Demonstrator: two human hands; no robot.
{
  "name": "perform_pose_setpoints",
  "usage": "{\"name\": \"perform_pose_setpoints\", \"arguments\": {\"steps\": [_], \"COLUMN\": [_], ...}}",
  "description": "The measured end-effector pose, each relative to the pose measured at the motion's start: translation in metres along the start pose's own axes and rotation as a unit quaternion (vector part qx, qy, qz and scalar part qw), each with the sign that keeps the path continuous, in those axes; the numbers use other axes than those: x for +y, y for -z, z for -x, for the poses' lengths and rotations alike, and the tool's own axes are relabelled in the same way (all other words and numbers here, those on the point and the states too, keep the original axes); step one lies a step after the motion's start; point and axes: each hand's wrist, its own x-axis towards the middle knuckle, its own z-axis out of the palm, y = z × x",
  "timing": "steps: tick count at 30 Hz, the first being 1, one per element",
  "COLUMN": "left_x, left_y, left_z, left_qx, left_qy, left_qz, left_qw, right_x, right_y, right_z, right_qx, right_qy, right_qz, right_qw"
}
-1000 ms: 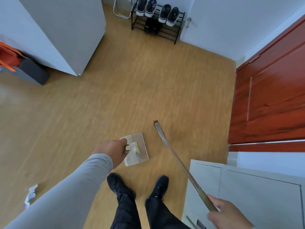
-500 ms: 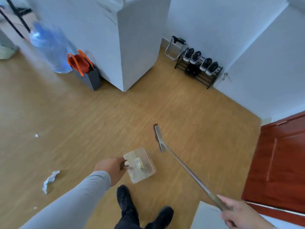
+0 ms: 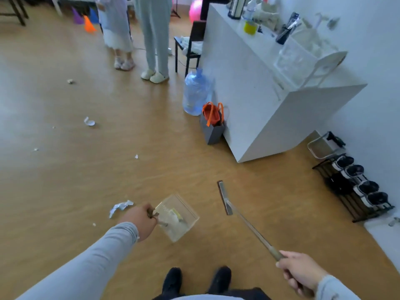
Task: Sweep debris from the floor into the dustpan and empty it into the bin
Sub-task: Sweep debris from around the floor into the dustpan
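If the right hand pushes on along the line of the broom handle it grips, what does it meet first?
Judging loosely, only bare floor: the right hand aims the broom up-left, between the dustpan and the white counter.

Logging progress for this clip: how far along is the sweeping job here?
Partly done: the dustpan in the left hand already holds some scraps. In hand: the right hand grips the broom, its head off to the dustpan's right. Left: crumpled paper beside the left hand, another paper piece and smaller bits farther out, then emptying; no bin is visible.
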Motion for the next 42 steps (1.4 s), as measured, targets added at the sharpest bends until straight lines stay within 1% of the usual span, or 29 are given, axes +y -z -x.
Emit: {"name": "perform_pose_setpoints", "arguments": {"steps": [2,5,12,17,21,25,30,36,42], "left_x": [-0.013,-0.032,-0.047,-0.051,-0.057,-0.071,-0.101,-0.155,-0.203], "left_y": [0.004,0.009,0.013,0.0,-0.009,-0.018,-0.025,-0.022,-0.015], "left_z": [0.002,0.01,0.049,0.09,0.12,0.135,0.136,0.124,0.11], "left_qx": [0.026,0.089,0.142,0.188,0.226,0.249,0.254,0.224,0.191], "left_qy": [0.04,0.09,0.227,0.333,0.395,0.43,0.45,0.458,0.452], "left_qz": [0.037,0.098,0.137,0.183,0.207,0.229,0.247,0.235,0.243], "left_qw": [0.998,0.987,0.954,0.906,0.866,0.837,0.82,0.828,0.837], "right_x": [-0.022,-0.055,-0.14,-0.195,-0.234,-0.261,-0.288,-0.307,-0.323], "right_y": [-0.002,-0.001,0.005,-0.005,-0.033,-0.067,-0.121,-0.189,-0.247], "right_z": [-0.013,-0.035,-0.102,-0.135,-0.142,-0.135,-0.127,-0.104,-0.077], "right_qx": [-0.019,-0.053,-0.127,-0.187,-0.207,-0.217,-0.211,-0.198,-0.173], "right_qy": [0.006,0.017,0.03,0.051,0.075,0.106,0.125,0.129,0.108], "right_qz": [0.031,0.082,0.192,0.276,0.325,0.37,0.405,0.443,0.43], "right_qw": [0.999,0.995,0.973,0.942,0.92,0.897,0.881,0.865,0.88]}}
